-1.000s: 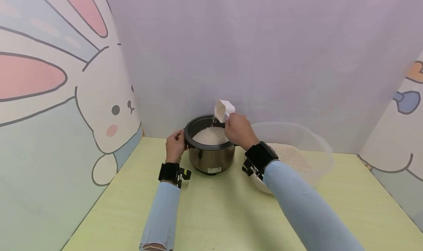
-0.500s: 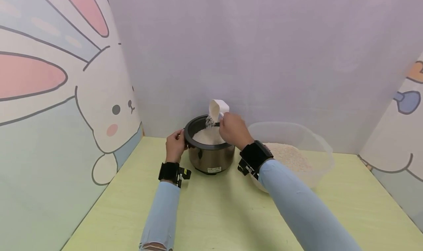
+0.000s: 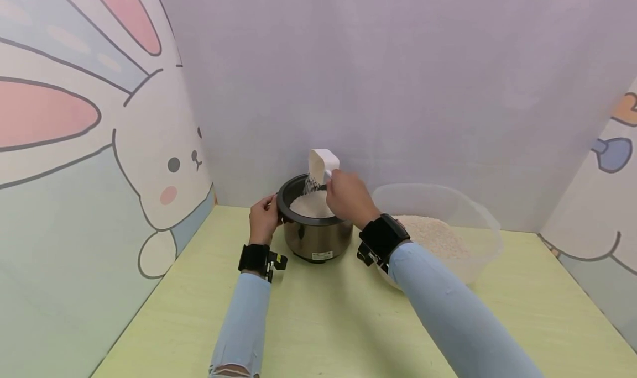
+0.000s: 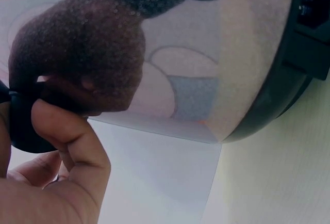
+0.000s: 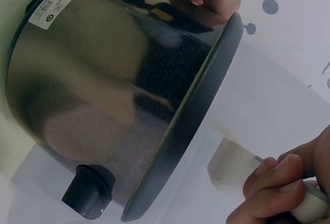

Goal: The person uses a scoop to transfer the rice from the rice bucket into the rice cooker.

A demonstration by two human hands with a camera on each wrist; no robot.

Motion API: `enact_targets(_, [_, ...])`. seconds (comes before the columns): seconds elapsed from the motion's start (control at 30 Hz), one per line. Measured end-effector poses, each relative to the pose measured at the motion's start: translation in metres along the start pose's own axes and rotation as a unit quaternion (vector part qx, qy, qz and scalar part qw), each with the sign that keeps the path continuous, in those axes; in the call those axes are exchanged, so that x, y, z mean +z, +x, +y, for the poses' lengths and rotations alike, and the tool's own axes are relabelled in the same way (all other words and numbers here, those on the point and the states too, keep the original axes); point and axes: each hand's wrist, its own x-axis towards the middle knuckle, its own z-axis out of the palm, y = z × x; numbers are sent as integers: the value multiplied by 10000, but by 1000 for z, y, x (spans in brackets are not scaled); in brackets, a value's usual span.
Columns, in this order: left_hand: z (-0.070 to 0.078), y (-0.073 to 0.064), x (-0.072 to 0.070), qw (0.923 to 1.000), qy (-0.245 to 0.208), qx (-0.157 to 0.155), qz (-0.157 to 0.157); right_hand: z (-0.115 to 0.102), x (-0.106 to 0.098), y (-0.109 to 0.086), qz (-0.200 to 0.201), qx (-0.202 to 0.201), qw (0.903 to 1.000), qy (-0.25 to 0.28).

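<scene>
A brown, shiny rice cooker point(image 3: 318, 240) with a black rim stands upright near the back wall. White rice point(image 3: 309, 205) lies inside it. My left hand point(image 3: 264, 220) holds the cooker's black side handle point(image 4: 26, 131), thumb and fingers on it in the left wrist view. Above the rim, my right hand point(image 3: 351, 198) grips the handle of a white measuring cup point(image 3: 328, 160). The cup is tipped to the left, and grains fall from its mouth into the cooker. Fingers curled round the cup's handle show in the right wrist view; part of the cooker's rim is hidden by that hand.
To the right of the cooker stands a large translucent plastic tub point(image 3: 485, 251) with more rice point(image 3: 435, 237), partly behind my right forearm. Both rest on a pale yellow-green table point(image 3: 318, 323). Walls with cartoon rabbits point(image 3: 149, 173) enclose the left and right sides.
My right hand has shifted a little to the left with the measuring cup, mostly in the first half second. The falling grains have moved left with it. My left hand stays on the handle.
</scene>
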Motion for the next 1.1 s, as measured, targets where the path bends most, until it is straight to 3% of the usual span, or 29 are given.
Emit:
enact_targets(0.2, [-1, 1, -1, 10000, 52, 13, 39, -2, 5, -3, 137, -392, 9990, -180])
enact_targets(0.37, [-3, 1, -1, 9999, 47, 27, 110, -1, 6, -10, -11, -516, 9984, -214])
enact_targets(0.73, [-4, 4, 6, 9999, 48, 124, 26, 9, 0, -22, 37, -316, 9984, -457])
enact_targets(1.1, [-3, 4, 4, 9995, 169, 282, 17, 30, 3, -34, -439, 245, 9975, -487])
